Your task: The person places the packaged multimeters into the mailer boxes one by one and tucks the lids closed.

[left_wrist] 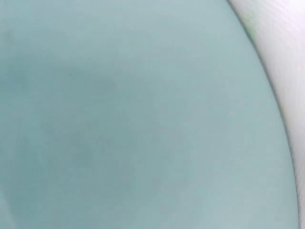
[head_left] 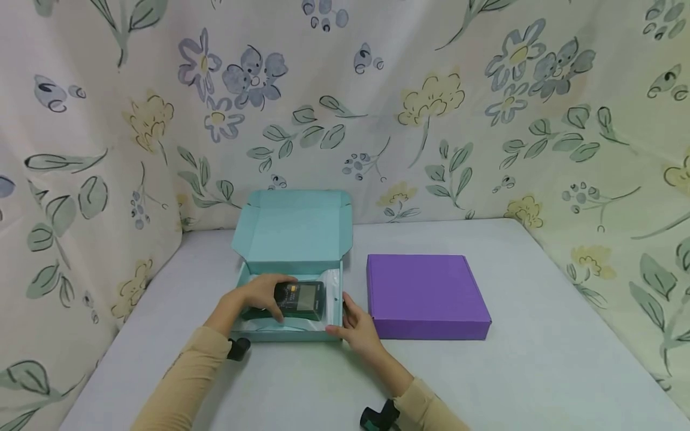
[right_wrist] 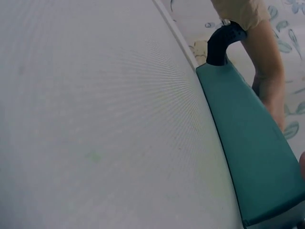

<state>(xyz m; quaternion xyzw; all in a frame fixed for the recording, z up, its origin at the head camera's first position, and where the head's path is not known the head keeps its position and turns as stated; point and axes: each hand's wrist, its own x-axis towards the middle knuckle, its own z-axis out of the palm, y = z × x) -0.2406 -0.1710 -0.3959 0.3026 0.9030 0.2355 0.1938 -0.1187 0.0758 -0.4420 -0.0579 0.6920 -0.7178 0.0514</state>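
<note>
An open teal cardboard box [head_left: 293, 336] lies on the table with its lid raised at the back. Inside it, on clear plastic wrapping [head_left: 330, 293], is a dark green digital multimeter [head_left: 307, 299] with a grey screen. My left hand [head_left: 261, 293] reaches over the box's left side and grips the multimeter by its left part, hiding its dial area. At the box's right front corner my right hand [head_left: 358, 329] holds the wall between thumb and fingers. The box's teal wall [left_wrist: 143, 114] fills most of the left wrist view; the right wrist view shows its front face [right_wrist: 248, 143].
A closed purple box [head_left: 426, 293] lies on the white table [head_left: 539, 359] to the right of the teal one. Floral cloth [head_left: 377, 90] hangs behind the table and along both sides. A black wrist camera [head_left: 238, 349] sits close to the teal box's front left corner.
</note>
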